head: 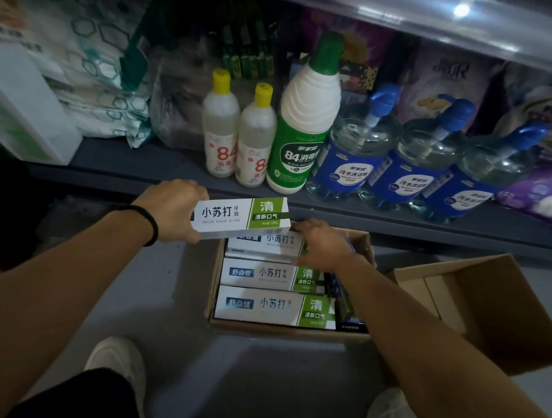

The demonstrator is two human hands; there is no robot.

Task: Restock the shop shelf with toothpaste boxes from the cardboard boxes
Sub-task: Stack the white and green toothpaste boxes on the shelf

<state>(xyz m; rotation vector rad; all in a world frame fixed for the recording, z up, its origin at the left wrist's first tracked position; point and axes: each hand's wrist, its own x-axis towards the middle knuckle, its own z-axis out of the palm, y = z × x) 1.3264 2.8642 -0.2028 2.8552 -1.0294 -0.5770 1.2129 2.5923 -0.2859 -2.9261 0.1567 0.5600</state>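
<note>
Fingers of the left hand [171,210] clamp one box [240,218], the right hand [322,244] grips the next box [266,245]; lift level, clear of the carton [288,331].

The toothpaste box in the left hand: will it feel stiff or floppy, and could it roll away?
The toothpaste box probably stays stiff: the left hand grips only one end, yet it juts out straight. Its flat sides make rolling unlikely. It seems light, since one hand carries it.
</note>
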